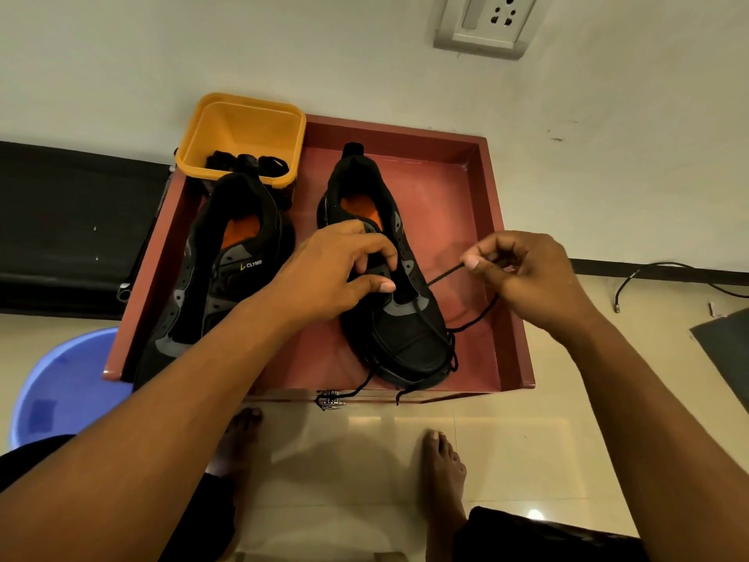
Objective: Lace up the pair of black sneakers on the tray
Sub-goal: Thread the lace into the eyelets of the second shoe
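Observation:
Two black sneakers with orange insoles lie on a reddish-brown tray, toes toward me. The left sneaker has no lace that I can see. My left hand grips the tongue of the right sneaker, thumb and fingers curled round it. My right hand pinches one end of a black lace that runs taut from an eyelet on the shoe's right side. More of the lace trails over the toe and hangs past the tray's front edge.
An orange tub with another black lace in it stands at the tray's back left corner. A blue plastic basin sits on the floor at the left. My bare feet are on the tiled floor below the tray. A cable lies at the right.

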Demonstrator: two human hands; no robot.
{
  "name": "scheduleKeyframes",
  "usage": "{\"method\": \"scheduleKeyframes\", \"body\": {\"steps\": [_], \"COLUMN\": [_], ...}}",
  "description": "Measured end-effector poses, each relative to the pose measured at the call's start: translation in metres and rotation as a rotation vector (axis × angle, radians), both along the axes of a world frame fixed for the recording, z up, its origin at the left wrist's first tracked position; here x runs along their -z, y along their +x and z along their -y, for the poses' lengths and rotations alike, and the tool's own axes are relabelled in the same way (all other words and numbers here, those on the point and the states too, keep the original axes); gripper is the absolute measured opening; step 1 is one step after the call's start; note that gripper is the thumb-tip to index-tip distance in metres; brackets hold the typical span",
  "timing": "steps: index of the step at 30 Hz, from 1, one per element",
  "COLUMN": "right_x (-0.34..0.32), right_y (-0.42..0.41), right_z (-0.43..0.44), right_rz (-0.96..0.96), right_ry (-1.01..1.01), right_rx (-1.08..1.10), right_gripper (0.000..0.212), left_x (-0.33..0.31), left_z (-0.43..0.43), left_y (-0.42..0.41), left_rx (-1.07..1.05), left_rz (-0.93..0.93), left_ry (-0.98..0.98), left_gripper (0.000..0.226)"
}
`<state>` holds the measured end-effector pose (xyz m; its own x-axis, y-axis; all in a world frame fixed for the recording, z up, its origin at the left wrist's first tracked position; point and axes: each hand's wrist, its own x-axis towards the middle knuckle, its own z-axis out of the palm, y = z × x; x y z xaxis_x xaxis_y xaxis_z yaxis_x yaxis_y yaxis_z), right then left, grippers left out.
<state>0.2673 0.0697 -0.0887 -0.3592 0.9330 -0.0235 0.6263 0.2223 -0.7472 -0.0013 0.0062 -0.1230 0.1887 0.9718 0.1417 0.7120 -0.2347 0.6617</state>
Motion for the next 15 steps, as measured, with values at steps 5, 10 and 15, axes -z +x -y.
{"method": "scheduleKeyframes", "body": {"steps": [5,10,15], "right_x": [0.005,0.001,0.005], "right_y": [-0.016,0.001,-0.015], "right_z": [0.017,-0.001,0.015], "right_rz": [-0.043,-0.034,-0.033], "right_ry": [-0.084,0.005,-0.074], "right_rx": [-0.203,-0.018,-0.198], "right_gripper": [0.013,0.011,0.015], "left_x": [0.000,0.001,0.000], "left_z": [-0.001,0.000,0.000], "left_y": [0.001,0.000,0.000], "left_rx": [0.004,-0.004,0.000], "left_rz": [0.003,0.005,0.005], "left_ry": [0.002,-0.005,-0.006], "left_gripper": [0.022,0.023,0.023]}}
